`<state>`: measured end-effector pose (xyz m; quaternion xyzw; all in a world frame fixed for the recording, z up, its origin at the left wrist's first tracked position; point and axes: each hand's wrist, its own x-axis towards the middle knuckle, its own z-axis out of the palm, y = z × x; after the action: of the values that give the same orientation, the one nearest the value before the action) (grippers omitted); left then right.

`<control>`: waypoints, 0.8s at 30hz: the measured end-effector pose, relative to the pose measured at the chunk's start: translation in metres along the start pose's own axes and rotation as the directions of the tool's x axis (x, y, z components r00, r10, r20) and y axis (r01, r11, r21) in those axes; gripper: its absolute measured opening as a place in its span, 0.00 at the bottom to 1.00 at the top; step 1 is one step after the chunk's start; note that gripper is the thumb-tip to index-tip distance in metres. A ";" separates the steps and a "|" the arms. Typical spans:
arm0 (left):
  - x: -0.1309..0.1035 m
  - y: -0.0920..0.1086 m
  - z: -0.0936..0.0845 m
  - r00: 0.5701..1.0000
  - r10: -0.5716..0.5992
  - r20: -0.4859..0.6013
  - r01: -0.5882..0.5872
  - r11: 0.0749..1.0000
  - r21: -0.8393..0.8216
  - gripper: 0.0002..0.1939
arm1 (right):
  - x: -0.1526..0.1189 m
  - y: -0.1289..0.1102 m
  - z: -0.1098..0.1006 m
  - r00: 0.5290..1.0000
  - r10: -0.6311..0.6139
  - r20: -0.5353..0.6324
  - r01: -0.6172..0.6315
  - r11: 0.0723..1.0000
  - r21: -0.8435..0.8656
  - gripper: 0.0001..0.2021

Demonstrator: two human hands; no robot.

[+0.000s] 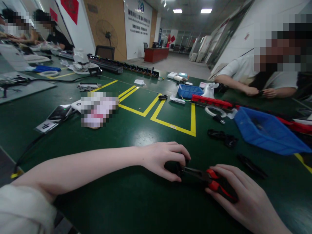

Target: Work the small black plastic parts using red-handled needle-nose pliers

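My left hand (pixel 165 159) is curled around a small black part (pixel 173 167), holding it just above or on the green table; its shape is mostly hidden by my fingers. In my right hand (pixel 240 188) are red-and-black handled pliers (pixel 213 180). Their long metal jaws point left and reach the black part between my left fingers. Whether the jaws grip the part or only touch it, I cannot tell. Right of the pliers lies a dark, elongated piece (pixel 252 165), and beyond it more black parts (pixel 222 137).
A large blue bin (pixel 268 130) stands at the right, a smaller blue basket (pixel 190 91) farther back. Red strips (pixel 212 101) run between them. A phone (pixel 97 113) and a cabled device (pixel 59 113) lie at left. Across the table sits a person (pixel 263 71).
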<state>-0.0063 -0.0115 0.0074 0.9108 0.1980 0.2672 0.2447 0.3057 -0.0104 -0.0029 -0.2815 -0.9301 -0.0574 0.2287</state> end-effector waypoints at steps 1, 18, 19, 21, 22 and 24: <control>0.000 0.000 0.000 1.000 0.009 -0.007 -0.009 1.000 0.002 0.13 | -0.001 0.000 0.001 1.000 0.002 0.002 -0.002 1.000 0.002 0.23; -0.001 0.003 0.000 0.999 0.017 -0.030 -0.017 1.000 -0.015 0.36 | 0.002 -0.006 -0.004 0.993 -0.115 -0.023 0.114 0.992 -0.056 0.21; -0.001 0.002 0.001 1.000 0.002 -0.020 -0.002 1.000 -0.012 0.38 | 0.002 -0.006 -0.004 0.993 -0.119 -0.018 0.118 0.991 -0.057 0.21; -0.001 0.000 0.002 1.000 -0.022 0.009 0.022 1.000 0.002 0.41 | 0.004 -0.005 -0.004 0.990 -0.137 -0.014 0.136 0.988 -0.066 0.20; 0.000 0.000 0.002 0.999 -0.034 0.023 0.034 0.999 0.016 0.42 | 0.004 -0.005 -0.004 0.989 -0.147 -0.012 0.146 0.987 -0.072 0.20; 0.001 -0.001 0.003 0.997 -0.064 0.040 0.062 0.996 0.060 0.44 | 0.006 -0.006 -0.004 0.987 -0.160 -0.014 0.158 0.984 -0.083 0.19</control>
<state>-0.0044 -0.0116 0.0055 0.9163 0.2293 0.2343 0.2302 0.3000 -0.0134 0.0033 -0.2147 -0.9441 -0.1166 0.2214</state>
